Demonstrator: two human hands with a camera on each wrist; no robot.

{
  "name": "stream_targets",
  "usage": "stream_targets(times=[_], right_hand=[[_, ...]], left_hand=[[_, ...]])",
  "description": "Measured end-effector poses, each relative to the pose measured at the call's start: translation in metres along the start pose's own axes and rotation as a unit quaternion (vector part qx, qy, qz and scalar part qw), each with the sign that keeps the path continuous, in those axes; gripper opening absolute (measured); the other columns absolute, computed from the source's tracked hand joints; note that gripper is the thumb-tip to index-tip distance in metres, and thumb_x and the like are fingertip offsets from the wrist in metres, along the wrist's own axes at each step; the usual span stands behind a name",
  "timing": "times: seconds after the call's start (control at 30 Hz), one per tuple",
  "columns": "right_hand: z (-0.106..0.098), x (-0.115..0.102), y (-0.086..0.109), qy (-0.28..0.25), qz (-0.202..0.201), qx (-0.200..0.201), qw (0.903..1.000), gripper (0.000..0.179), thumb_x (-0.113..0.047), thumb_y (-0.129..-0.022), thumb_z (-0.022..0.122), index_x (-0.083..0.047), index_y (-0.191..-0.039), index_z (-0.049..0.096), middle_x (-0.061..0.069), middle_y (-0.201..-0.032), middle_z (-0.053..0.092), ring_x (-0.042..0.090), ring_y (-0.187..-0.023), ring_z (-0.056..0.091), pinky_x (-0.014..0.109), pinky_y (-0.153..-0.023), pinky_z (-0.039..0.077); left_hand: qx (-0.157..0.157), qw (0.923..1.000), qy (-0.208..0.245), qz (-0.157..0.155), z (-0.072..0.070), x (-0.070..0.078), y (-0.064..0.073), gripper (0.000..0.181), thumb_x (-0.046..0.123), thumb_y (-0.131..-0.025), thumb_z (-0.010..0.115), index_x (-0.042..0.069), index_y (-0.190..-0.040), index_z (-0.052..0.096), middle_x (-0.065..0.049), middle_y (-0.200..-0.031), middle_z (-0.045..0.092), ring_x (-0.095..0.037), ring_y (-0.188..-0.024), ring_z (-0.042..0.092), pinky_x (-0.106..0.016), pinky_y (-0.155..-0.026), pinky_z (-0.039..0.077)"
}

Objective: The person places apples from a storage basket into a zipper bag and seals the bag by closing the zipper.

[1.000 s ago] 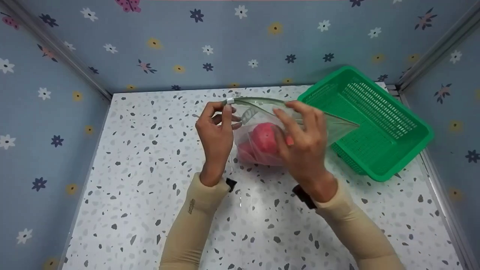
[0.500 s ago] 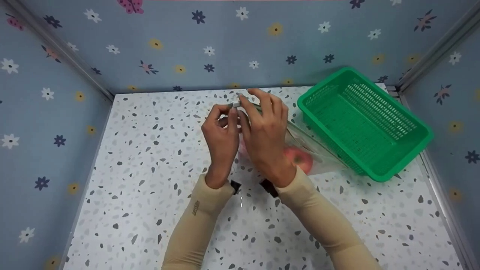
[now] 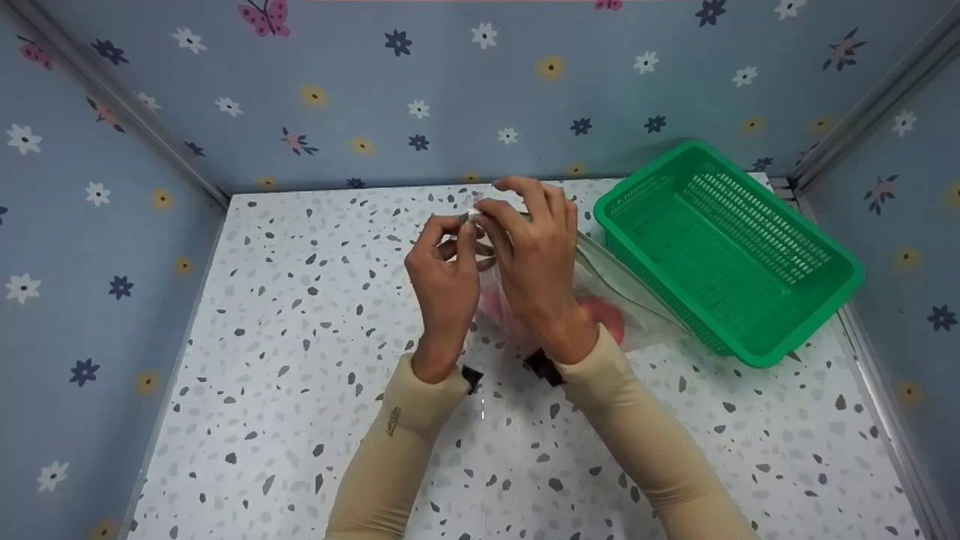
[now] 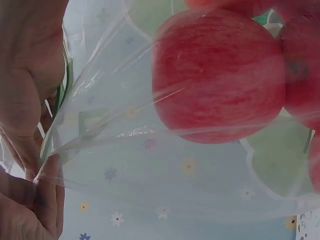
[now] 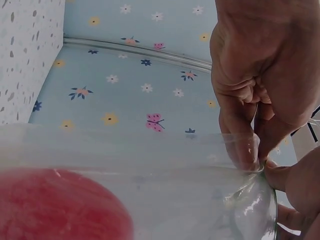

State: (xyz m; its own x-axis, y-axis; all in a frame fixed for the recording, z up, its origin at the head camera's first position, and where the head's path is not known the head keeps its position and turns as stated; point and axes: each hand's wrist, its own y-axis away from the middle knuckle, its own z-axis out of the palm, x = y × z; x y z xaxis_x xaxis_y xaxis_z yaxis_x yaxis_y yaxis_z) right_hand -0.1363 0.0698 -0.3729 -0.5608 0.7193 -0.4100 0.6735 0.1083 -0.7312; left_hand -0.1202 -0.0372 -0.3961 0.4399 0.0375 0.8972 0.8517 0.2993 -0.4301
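Note:
A clear zip-top bag [image 3: 645,304] with a greenish zip edge holds several red apples [image 4: 217,75]. My left hand [image 3: 444,281] pinches the top corner of the bag between thumb and fingers. Close beside it, my right hand [image 3: 538,266] pinches the zip at the white slider [image 3: 473,215], which the fingertips partly cover. Behind the right wrist, one apple [image 3: 604,318] shows through the plastic. In the right wrist view the bag [image 5: 165,200] is stretched towards the fingertips, with an apple [image 5: 60,207] low at the left.
A green plastic basket [image 3: 784,356] stands at the back right, just beyond the bag's right corner. The speckled white table [image 3: 300,390] is bounded by flower-patterned panels [image 3: 480,90] at the back and both sides.
My right hand has moved left from the middle of the bag's mouth to the slider beside my left hand. The bag's right end has dropped. The left hand has shifted slightly right.

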Motion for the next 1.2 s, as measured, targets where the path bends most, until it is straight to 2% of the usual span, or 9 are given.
stream_targets(times=[0.27, 0.47, 0.8, 1.03, 1.2], right_hand=[[-0.008, 0.007, -0.003, -0.026, -0.013, -0.003, 0.9996, 0.022, -0.025, -0.104, 0.066, -0.009, -0.104, 0.081, 0.014, -0.122, 0.067, 0.035, -0.115, 0.053, 0.052, -0.098, 0.041], [-0.014, 0.01, -0.004, -0.018, -0.022, 0.003, 0.9996, 0.023, -0.026, -0.103, 0.067, -0.008, -0.102, 0.081, 0.013, -0.118, 0.067, 0.035, -0.113, 0.054, 0.051, -0.095, 0.042], [-0.023, 0.02, -0.005, -0.012, -0.029, 0.021, 0.9993, 0.022, -0.025, -0.102, 0.068, -0.009, -0.099, 0.083, 0.012, -0.113, 0.068, 0.035, -0.113, 0.053, 0.052, -0.097, 0.041], [-0.028, 0.028, -0.008, -0.006, -0.046, 0.035, 0.9983, 0.018, -0.02, -0.101, 0.07, -0.008, -0.097, 0.083, 0.012, -0.111, 0.069, 0.034, -0.11, 0.053, 0.053, -0.093, 0.04], [-0.031, 0.031, -0.008, -0.01, -0.039, 0.035, 0.9986, 0.02, -0.021, -0.1, 0.07, -0.008, -0.098, 0.084, 0.012, -0.111, 0.07, 0.034, -0.11, 0.052, 0.052, -0.094, 0.039]], left_hand=[[-0.001, 1.0, -0.004, 0.001, 0.003, 0.002, 0.0, 0.01, -0.001, -0.104, 0.061, -0.009, -0.103, 0.067, -0.019, -0.094, 0.065, -0.027, -0.073, 0.074, -0.036, -0.064, 0.064], [-0.005, 0.9999, 0.009, -0.005, 0.005, 0.003, -0.001, 0.011, 0.0, -0.105, 0.06, -0.009, -0.103, 0.066, -0.019, -0.094, 0.066, -0.025, -0.072, 0.074, -0.037, -0.065, 0.064], [0.004, 0.9999, 0.011, -0.005, 0.002, 0.004, -0.004, 0.013, 0.001, -0.105, 0.059, -0.011, -0.103, 0.064, -0.018, -0.094, 0.067, -0.022, -0.072, 0.075, -0.037, -0.066, 0.064], [0.012, 0.9997, 0.015, -0.013, 0.001, 0.005, -0.006, 0.011, 0.001, -0.105, 0.059, -0.008, -0.101, 0.064, -0.017, -0.094, 0.066, -0.022, -0.072, 0.075, -0.037, -0.066, 0.064], [0.019, 0.9997, 0.015, -0.009, -0.001, 0.006, -0.008, 0.011, 0.001, -0.105, 0.06, -0.008, -0.1, 0.065, -0.018, -0.092, 0.066, -0.021, -0.072, 0.074, -0.037, -0.066, 0.064]])
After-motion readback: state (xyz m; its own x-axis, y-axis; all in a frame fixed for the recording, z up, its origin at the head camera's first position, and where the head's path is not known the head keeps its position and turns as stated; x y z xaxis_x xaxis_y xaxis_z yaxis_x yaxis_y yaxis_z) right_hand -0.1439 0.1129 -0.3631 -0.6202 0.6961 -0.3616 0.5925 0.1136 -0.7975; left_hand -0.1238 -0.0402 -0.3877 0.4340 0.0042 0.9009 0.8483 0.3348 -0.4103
